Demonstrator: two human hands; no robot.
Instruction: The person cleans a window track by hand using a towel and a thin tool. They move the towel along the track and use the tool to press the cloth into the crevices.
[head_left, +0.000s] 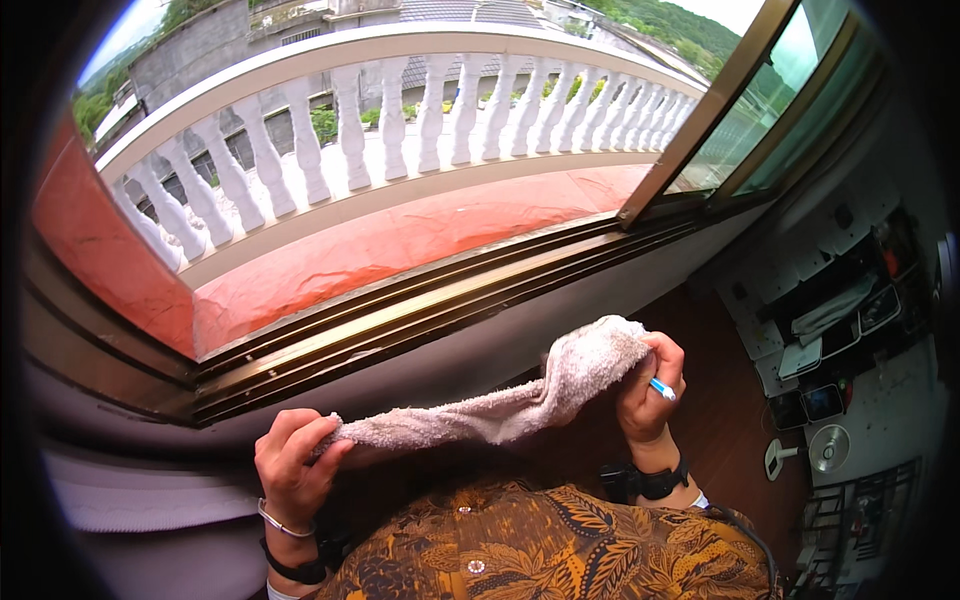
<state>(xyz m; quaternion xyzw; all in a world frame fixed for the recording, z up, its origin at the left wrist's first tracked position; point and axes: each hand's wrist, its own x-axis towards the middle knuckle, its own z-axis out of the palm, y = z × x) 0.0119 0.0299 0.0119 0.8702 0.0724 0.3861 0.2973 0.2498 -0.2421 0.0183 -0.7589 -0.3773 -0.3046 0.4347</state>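
Observation:
A pale, worn terry cloth (480, 416) is stretched between my two hands, in front of my chest. My left hand (296, 457) pinches its narrow, twisted end between thumb and fingers. The wider, bunched end is in my right hand (651, 390). A blue and white stick-like object, perhaps a brush or pen handle (663, 388), pokes out below the fingers of that same hand; its other end is hidden behind the cloth or in the grip. Just beyond the cloth runs the metal track (420, 296) of an open sliding window.
A sliding window panel (750, 127) stands at the right. Outside are a red stone ledge (420, 225) and a white balustrade (394, 120). A grey curtain (150, 495) hangs at the left. On the right, a fan (828, 448) and cluttered furniture (832, 330) stand beyond the brown floor (712, 420).

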